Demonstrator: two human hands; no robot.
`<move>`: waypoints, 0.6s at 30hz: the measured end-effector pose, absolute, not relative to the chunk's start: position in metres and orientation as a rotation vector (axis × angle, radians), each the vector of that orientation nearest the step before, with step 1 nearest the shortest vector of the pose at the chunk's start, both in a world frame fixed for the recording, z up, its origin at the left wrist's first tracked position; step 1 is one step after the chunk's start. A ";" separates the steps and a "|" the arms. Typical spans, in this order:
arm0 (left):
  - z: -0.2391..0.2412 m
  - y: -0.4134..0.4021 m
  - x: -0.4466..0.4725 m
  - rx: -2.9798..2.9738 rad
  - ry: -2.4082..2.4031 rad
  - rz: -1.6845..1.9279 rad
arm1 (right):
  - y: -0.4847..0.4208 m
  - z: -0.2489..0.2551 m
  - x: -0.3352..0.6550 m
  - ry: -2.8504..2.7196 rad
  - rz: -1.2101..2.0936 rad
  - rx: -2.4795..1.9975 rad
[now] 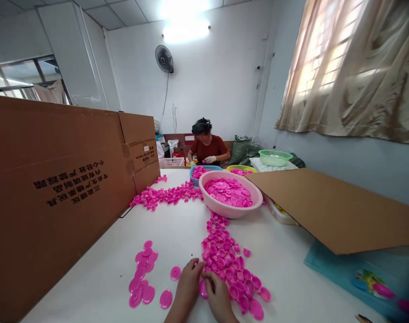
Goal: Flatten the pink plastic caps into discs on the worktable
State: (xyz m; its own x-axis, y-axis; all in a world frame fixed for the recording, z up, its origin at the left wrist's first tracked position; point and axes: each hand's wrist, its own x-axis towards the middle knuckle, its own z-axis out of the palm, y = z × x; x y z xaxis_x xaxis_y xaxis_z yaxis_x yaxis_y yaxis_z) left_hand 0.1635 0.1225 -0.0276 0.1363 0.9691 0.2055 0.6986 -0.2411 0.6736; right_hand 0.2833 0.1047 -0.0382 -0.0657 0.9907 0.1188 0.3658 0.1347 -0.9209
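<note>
My left hand (190, 279) and my right hand (218, 294) are close together at the front of the white table (106, 273). Fingers on both are curled in a pinch, and whatever they grip is hidden. A pink disc (203, 289) shows between the hands, partly covered. Right beside my fingers lies a heap of small pink plastic cups (224, 264), stretching back toward the tub. To the left of my left hand are two single discs, one nearer (165, 299) and one farther (175, 272). Beyond them lies an overlapping cluster of pink discs (148, 294).
A pink tub (231, 212) full of discs stands mid-table, before a blue basket (191, 177). More cups (170, 195) spread leftward. Cardboard boxes (66, 157) wall the left; a cardboard flap (339, 211) juts in from the right. A gloved person (207, 148) works opposite.
</note>
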 end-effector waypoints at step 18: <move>-0.028 0.102 0.133 1.557 1.844 1.078 | 0.144 -0.006 0.256 -1.518 1.485 -1.361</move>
